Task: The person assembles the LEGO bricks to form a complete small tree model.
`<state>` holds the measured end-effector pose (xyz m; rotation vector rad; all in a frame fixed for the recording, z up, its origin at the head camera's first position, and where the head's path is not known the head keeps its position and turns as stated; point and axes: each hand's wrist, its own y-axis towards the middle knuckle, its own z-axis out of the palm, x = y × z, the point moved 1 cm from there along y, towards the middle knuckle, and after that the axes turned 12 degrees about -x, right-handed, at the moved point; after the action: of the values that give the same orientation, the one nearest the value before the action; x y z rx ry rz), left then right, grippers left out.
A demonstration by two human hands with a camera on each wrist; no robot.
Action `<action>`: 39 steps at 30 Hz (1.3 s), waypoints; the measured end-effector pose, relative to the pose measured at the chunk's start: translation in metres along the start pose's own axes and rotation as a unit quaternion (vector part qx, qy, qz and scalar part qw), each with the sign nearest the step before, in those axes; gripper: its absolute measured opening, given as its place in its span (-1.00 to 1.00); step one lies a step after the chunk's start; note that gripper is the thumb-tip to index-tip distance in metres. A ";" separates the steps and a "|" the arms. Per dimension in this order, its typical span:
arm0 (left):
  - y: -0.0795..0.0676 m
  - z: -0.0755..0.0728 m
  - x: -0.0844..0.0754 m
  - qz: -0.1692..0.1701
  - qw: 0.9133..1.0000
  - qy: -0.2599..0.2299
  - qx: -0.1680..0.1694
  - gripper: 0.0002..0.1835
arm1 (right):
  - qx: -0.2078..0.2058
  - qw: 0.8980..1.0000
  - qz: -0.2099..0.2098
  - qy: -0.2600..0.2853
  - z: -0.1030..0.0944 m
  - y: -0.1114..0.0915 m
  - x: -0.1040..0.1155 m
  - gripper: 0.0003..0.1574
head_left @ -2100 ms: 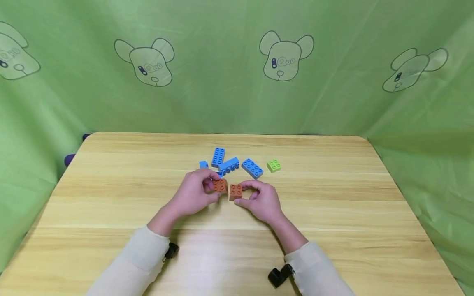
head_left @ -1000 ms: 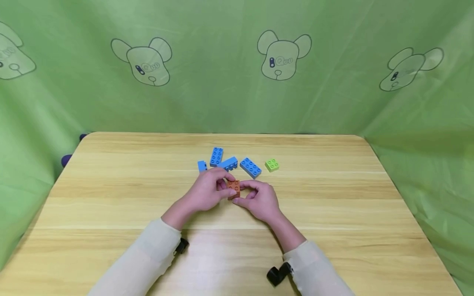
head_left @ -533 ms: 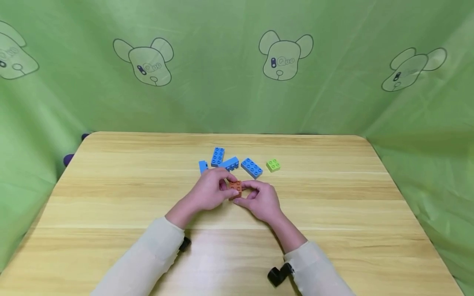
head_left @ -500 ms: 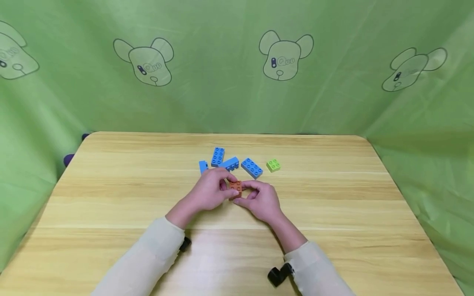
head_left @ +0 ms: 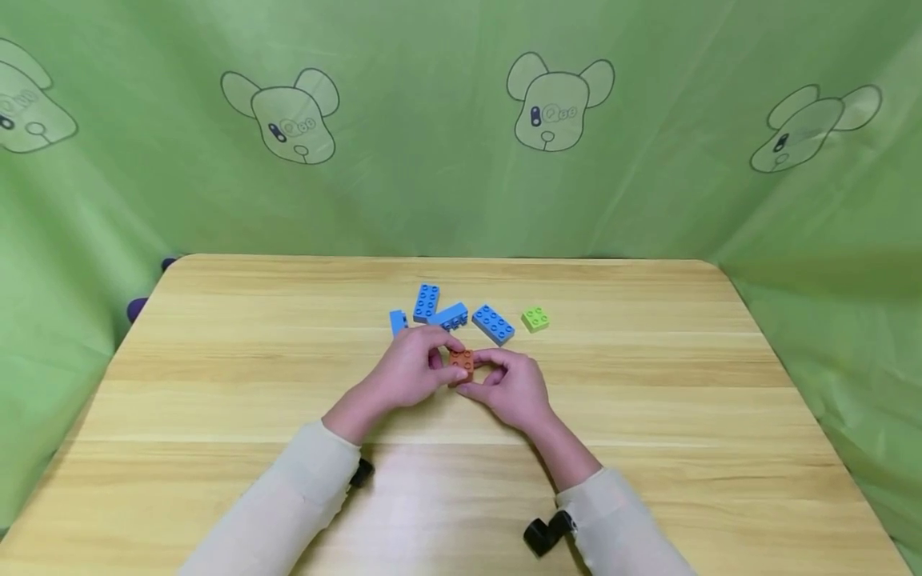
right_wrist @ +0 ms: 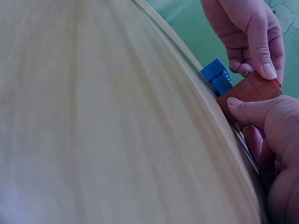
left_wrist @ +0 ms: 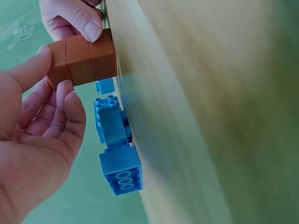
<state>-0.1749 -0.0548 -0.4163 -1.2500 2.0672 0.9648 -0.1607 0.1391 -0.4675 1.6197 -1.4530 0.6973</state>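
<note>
A short stack of orange-brown toy bricks [head_left: 463, 362] stands on the table, studs up, between the two hands. Two seams show in the left wrist view, so the stack [left_wrist: 80, 61] looks three bricks high, its layers lined up. My left hand [head_left: 409, 370] pinches the top brick between thumb and fingers. Lower down, my right hand [head_left: 515, 390] grips the bottom of the stack, thumb on the near side. In the right wrist view the right thumb presses the lowest brick [right_wrist: 232, 97]. The fingers partly cover the stack's sides.
Behind the hands lie several blue bricks: one studs-up [head_left: 426, 302], one on its side [head_left: 451, 315], one angled [head_left: 493, 324], and one [head_left: 398, 322] partly behind the left hand. Farther right is a lime-green brick [head_left: 535, 319]. A green curtain [head_left: 432, 192] hangs behind the table [head_left: 648, 384].
My left hand has moved right, bringing its brown brick from beside the right hand's brick to on top of it. Over the last half second the hands barely move.
</note>
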 end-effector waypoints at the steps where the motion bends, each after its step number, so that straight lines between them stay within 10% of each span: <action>1: 0.000 0.000 0.001 -0.001 1.000 -0.004 0.000 -0.72 | 0.001 1.000 0.000 0.000 0.000 0.000 0.000 -0.51; 9: -0.005 -0.010 0.007 -0.014 0.999 -0.030 -0.024 -0.63 | 0.003 1.000 0.003 -0.007 0.000 0.000 0.002 -0.50; 22: -0.004 -0.037 0.027 -0.070 0.985 -0.017 -0.159 -0.69 | -0.001 1.000 0.020 -0.023 0.000 0.000 0.003 -0.43; 39: 0.000 -0.033 0.052 -0.207 0.969 0.020 -0.134 -0.56 | -0.003 1.000 0.022 -0.020 0.000 -0.001 0.004 -0.45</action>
<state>-0.1999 -0.1082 -0.4348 -1.7663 1.6399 1.0449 -0.1588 0.1375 -0.4647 1.6101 -1.5228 0.6879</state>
